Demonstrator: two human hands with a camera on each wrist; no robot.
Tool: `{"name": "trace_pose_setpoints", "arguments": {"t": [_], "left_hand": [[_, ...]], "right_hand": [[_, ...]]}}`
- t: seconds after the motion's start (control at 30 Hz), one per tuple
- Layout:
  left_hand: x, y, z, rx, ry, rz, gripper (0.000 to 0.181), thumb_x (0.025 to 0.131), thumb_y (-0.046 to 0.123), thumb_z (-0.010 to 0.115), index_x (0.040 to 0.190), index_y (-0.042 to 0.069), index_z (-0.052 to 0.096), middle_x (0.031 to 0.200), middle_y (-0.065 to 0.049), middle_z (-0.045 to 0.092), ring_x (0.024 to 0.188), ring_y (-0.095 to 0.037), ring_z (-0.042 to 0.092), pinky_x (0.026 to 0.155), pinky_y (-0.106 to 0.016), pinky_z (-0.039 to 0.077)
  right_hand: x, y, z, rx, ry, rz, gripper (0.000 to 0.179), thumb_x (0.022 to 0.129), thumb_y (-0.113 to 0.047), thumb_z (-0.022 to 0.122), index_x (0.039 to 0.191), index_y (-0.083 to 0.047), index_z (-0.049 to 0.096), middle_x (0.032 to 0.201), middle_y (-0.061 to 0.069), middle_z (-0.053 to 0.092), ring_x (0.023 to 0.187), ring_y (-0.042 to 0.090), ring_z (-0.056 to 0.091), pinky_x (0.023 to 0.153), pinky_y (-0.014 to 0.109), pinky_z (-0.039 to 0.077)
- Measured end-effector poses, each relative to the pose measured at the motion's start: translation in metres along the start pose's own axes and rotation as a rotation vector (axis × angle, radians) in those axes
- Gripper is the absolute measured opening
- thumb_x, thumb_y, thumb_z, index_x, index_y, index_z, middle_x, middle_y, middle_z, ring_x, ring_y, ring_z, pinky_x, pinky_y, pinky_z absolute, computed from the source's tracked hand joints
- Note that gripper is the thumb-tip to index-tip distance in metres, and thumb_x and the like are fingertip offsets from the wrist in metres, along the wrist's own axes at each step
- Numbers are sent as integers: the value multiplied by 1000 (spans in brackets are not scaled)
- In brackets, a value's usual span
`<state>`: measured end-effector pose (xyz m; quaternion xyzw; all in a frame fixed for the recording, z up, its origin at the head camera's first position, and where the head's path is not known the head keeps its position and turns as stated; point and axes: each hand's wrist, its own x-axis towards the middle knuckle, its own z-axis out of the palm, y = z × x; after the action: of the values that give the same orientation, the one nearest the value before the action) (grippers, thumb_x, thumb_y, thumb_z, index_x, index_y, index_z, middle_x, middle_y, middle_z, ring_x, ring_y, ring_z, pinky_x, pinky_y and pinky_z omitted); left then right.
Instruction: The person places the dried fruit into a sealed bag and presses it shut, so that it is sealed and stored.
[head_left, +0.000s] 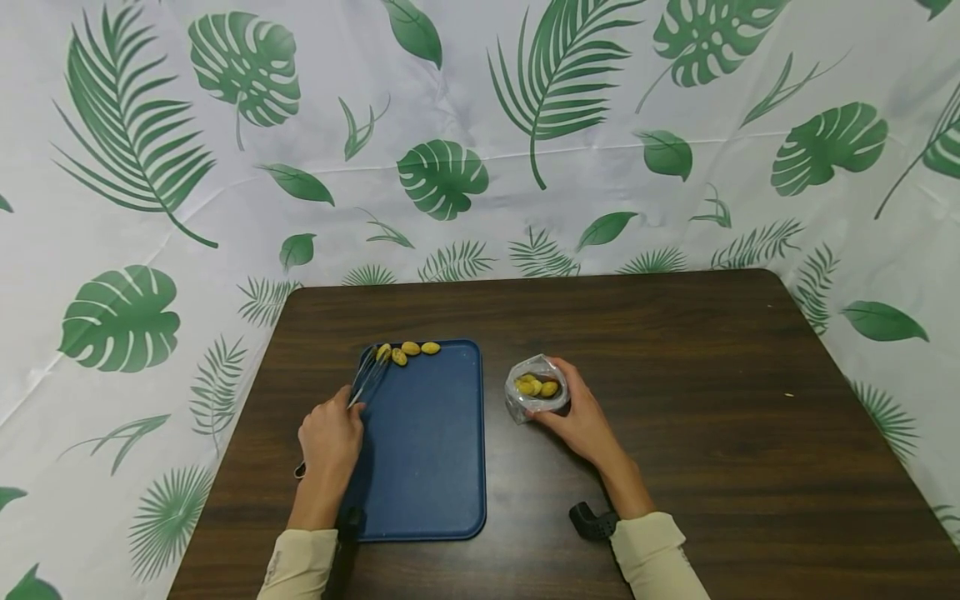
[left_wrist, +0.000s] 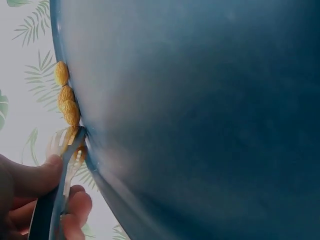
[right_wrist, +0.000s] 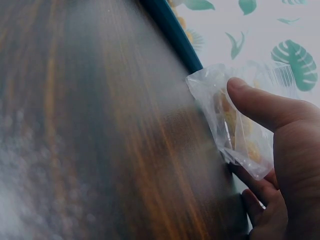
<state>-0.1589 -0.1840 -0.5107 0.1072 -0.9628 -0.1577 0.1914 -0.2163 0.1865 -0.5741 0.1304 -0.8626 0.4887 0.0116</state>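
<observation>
My left hand (head_left: 330,437) grips metal tongs (head_left: 363,385) with fork-like tines, reaching over the left side of a blue tray (head_left: 423,458). At the tray's far left corner, the tines meet a yellow, wrinkled oval fruit (head_left: 384,352). Several such fruits line the far edge; in the left wrist view the closest fruit (left_wrist: 71,113) beyond the tines is bare. To the right of the tray, my right hand (head_left: 581,421) holds a clear plastic bag (right_wrist: 210,92) by its side, thumb on the near face. The bag's mouth faces up, with several yellow fruits (head_left: 536,387) inside.
Tray and bag are on a dark wood-grain table (head_left: 712,400). Behind it hangs a white cloth (head_left: 480,242) printed with green leaves. A small pale speck (head_left: 789,395) lies on the table's right part. A black wrist mount (head_left: 592,522) sticks out beside the right sleeve.
</observation>
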Motion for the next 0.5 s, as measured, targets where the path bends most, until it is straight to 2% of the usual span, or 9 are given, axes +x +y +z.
{"name": "trace_pose_setpoints", "arguments": {"t": [0.23, 0.5], "left_hand": [[0, -2, -3, -35, 55, 0, 30, 83, 19, 70, 111, 7, 66, 85, -23, 69, 66, -48, 62, 54, -60, 43], [-1, -1, -8, -61, 163, 49, 34, 82, 20, 71, 113, 7, 66, 93, -20, 70, 65, -48, 62, 53, -60, 43]], "right_hand": [[0, -1, 0, 1, -2, 8, 86, 73, -49, 77, 142, -40, 26, 141, -3, 41, 128, 22, 41, 103, 57, 31], [-1, 1, 0, 3, 1, 7, 86, 73, -49, 77, 142, -39, 26, 141, -2, 41, 128, 22, 41, 103, 57, 31]]}}
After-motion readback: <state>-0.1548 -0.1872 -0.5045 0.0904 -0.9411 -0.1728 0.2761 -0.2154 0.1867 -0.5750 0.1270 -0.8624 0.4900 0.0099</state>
